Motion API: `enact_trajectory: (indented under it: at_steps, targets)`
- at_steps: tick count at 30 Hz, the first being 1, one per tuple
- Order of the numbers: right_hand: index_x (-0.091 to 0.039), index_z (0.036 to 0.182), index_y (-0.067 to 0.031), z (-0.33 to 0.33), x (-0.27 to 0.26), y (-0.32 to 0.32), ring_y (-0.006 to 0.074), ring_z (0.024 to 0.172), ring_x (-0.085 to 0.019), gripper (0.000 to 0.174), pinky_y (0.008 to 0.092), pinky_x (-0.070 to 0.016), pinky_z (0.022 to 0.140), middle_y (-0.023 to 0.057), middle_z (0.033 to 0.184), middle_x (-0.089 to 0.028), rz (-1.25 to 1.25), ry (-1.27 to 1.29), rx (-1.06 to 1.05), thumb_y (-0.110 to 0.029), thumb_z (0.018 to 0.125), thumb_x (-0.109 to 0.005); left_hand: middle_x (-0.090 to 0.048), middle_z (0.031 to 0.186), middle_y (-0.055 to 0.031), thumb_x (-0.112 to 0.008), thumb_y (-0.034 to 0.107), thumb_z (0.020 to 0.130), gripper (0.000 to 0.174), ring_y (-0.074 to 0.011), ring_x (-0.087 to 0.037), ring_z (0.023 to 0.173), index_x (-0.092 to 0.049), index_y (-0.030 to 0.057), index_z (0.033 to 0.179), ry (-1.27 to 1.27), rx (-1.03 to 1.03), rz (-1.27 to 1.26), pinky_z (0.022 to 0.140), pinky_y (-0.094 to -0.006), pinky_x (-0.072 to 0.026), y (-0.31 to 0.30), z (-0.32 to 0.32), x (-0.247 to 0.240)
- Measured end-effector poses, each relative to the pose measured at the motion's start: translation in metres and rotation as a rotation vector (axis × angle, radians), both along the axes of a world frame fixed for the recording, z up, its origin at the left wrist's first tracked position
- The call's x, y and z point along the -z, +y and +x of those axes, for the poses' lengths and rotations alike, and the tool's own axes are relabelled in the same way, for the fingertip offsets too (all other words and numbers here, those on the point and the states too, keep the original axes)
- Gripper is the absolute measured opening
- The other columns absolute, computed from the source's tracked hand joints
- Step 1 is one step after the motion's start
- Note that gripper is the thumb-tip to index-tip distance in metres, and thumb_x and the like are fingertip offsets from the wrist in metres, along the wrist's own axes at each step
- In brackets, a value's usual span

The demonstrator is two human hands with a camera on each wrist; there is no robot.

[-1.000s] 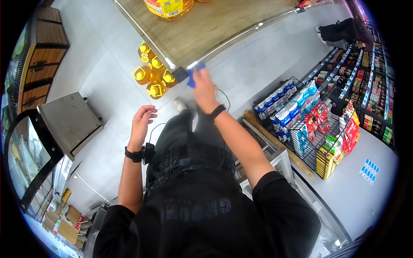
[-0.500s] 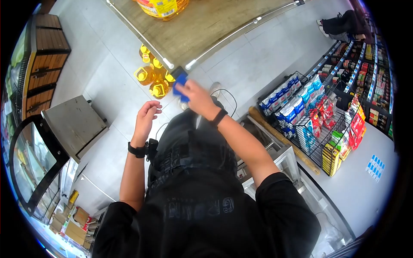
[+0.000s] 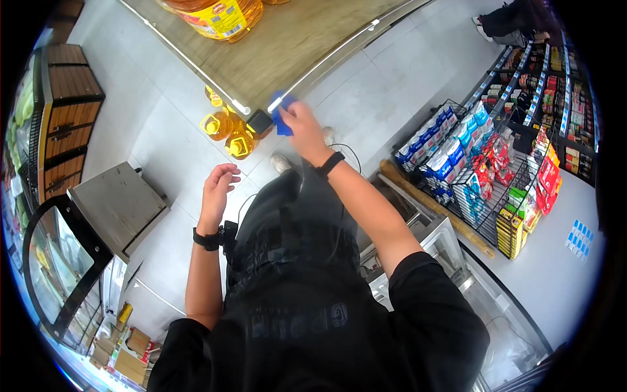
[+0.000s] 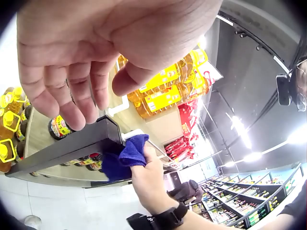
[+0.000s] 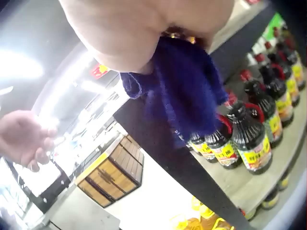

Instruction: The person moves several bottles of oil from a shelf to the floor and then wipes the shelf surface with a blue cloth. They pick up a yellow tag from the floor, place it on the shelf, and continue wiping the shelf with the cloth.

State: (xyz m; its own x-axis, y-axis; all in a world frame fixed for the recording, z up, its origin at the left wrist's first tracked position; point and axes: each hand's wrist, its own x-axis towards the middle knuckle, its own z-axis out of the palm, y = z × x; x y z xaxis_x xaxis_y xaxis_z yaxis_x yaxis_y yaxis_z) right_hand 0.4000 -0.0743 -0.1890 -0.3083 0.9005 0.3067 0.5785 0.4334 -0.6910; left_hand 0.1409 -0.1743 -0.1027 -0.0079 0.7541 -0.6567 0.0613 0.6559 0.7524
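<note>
My right hand [image 3: 305, 134] pinches a blue cloth [image 3: 285, 121] at the near corner of a display shelf. In the left wrist view, the bunched cloth [image 4: 129, 157] lies against the black corner post [image 4: 98, 139], right by the end of the white rail. The right wrist view shows the cloth [image 5: 184, 91] hanging from under the palm across the post's side. My left hand [image 3: 217, 186] hovers in the air left of my legs, its fingers loosely bent and holding nothing.
Large oil jugs [image 3: 222, 19] stand on the shelf top [image 3: 281, 49], and more jugs [image 3: 239, 145] sit on the floor beside the post. Dark sauce bottles [image 5: 252, 139] line a lower shelf. A wire rack of packets [image 3: 467, 163] stands to the right, a metal cabinet [image 3: 117, 202] to the left.
The right hand drew the cloth leftward and back over the post, then moved it forward and right to the rail end. The left hand stayed nearly still. The head view has shifted slightly.
</note>
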Motion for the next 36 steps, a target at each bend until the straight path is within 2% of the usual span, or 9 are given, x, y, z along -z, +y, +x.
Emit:
enact_trajectory:
  at_steps: [5,8,10,13,17,20,24,30,36]
  targets:
    - [-0.065,0.120,-0.0166,0.028,-0.011,0.030,0.0323,0.089,-0.053,0.051,0.0402,-0.0449,0.075,0.0083,0.094,-0.052,0.154,-0.291,0.086,0.001,0.072,-0.062,-0.064,0.107,0.0004,-0.046,0.018,0.094,0.023,-0.0110,-0.058,0.097,-0.061,0.0100,0.111,-0.003,0.055,-0.005,0.085,-0.0276,-0.0426,0.006,0.014,-0.001]
    - [-0.064,0.123,-0.0218,0.069,-0.001,0.080,0.0333,0.089,-0.053,0.054,0.0406,-0.0449,0.075,0.0114,0.094,-0.051,-0.095,-0.135,0.395,0.002,0.075,-0.061,-0.064,0.105,0.0005,-0.046,0.016,0.095,0.023,-0.0107,-0.058,0.095,-0.061,0.0088,0.112,0.006,0.082,-0.001,0.084,-0.0269,-0.0425,0.007,0.018,-0.003]
    - [-0.064,0.124,-0.0234,0.084,-0.009,0.099,0.0339,0.089,-0.053,0.054,0.0403,-0.0452,0.074,0.0138,0.093,-0.050,0.013,-0.224,0.463,0.003,0.077,-0.060,-0.064,0.104,0.0003,-0.046,0.016,0.095,0.023,-0.0106,-0.059,0.094,-0.061,0.0081,0.112,0.008,0.077,0.007,0.082,-0.0264,-0.0427,0.007,0.019,-0.005]
    - [-0.067,0.118,-0.0199,0.060,-0.009,0.083,0.0344,0.089,-0.054,0.027,0.0414,-0.0467,0.074,0.0149,0.096,-0.051,0.002,-0.153,0.338,-0.016,0.092,-0.058,-0.064,0.105,0.0001,-0.046,0.016,0.095,0.024,-0.0110,-0.059,0.094,-0.061,0.0083,0.112,0.018,0.068,-0.005,0.082,-0.0265,-0.0432,0.007,0.018,-0.005]
    - [-0.067,0.116,-0.0228,0.011,-0.007,0.016,0.0328,0.090,-0.054,0.040,0.0437,-0.0498,0.075,0.0101,0.097,-0.049,-0.089,-0.234,-0.033,-0.006,0.079,-0.062,-0.064,0.105,-0.0003,-0.047,0.018,0.095,0.023,-0.0113,-0.060,0.094,-0.061,0.0086,0.111,0.004,0.064,0.001,0.082,-0.0266,-0.0438,0.016,0.021,0.001]
    - [-0.066,0.116,-0.0236,0.030,-0.015,0.034,0.0340,0.090,-0.054,0.041,0.0440,-0.0502,0.075,0.0111,0.098,-0.049,0.053,-0.338,-0.032,-0.005,0.080,-0.061,-0.064,0.103,-0.0008,-0.049,0.015,0.095,0.023,-0.0118,-0.059,0.092,-0.062,0.0068,0.112,0.014,0.089,0.053,0.083,-0.0265,-0.0448,0.030,0.029,0.000]
    - [-0.062,0.124,-0.0227,0.121,-0.009,0.109,0.0347,0.090,-0.054,0.052,0.0425,-0.0500,0.074,0.0136,0.099,-0.049,-0.053,-0.255,0.416,0.003,0.079,-0.057,-0.065,0.102,-0.0019,-0.051,0.009,0.094,0.022,-0.0129,-0.059,0.090,-0.061,0.0023,0.112,0.025,0.169,0.201,0.081,-0.0275,-0.0473,0.056,0.050,0.007]
    - [-0.057,0.130,-0.0209,0.151,0.006,0.148,0.0359,0.088,-0.055,0.050,0.0435,-0.0486,0.075,0.0166,0.097,-0.048,-0.041,-0.301,0.542,0.000,0.084,-0.055,-0.067,0.087,-0.0115,-0.056,0.009,0.092,0.017,-0.0181,-0.062,0.078,-0.062,0.0000,0.106,0.330,0.264,0.293,0.073,-0.0313,-0.0499,0.081,0.091,0.030]
    - [-0.057,0.131,-0.0244,0.141,-0.005,0.105,0.0344,0.091,-0.057,0.051,0.0435,-0.0509,0.071,0.0158,0.097,-0.048,-0.119,-0.224,-0.037,-0.001,0.086,-0.055,-0.064,0.079,-0.0194,-0.059,0.009,0.086,0.008,-0.0358,-0.063,0.071,-0.058,0.0009,0.088,0.717,0.335,0.303,0.065,-0.0415,-0.0494,0.095,0.120,0.040]
